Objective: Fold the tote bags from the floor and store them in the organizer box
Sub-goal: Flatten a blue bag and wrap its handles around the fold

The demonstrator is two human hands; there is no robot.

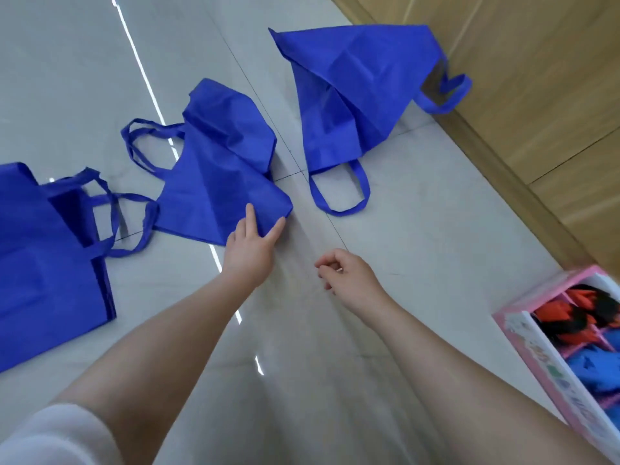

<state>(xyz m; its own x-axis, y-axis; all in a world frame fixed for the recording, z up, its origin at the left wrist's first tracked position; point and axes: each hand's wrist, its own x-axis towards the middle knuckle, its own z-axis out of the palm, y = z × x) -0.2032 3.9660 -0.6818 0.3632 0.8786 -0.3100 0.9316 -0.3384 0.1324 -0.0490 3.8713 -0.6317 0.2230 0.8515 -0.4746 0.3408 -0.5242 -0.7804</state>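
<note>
Bright, glare streak on floor [147, 85], wide-angle distortion

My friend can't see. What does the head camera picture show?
A left hand touches the corner of the middle blue tote bag, one of three on the grey floor. The right hand hovers, holding nothing, near a pink organizer box.

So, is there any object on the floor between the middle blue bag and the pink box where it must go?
Nothing visible does. The middle blue bag, touched by the left hand, and the pink organizer box have only bare tile floor between them. The right hand hovers over that stretch, holding nothing.
</note>
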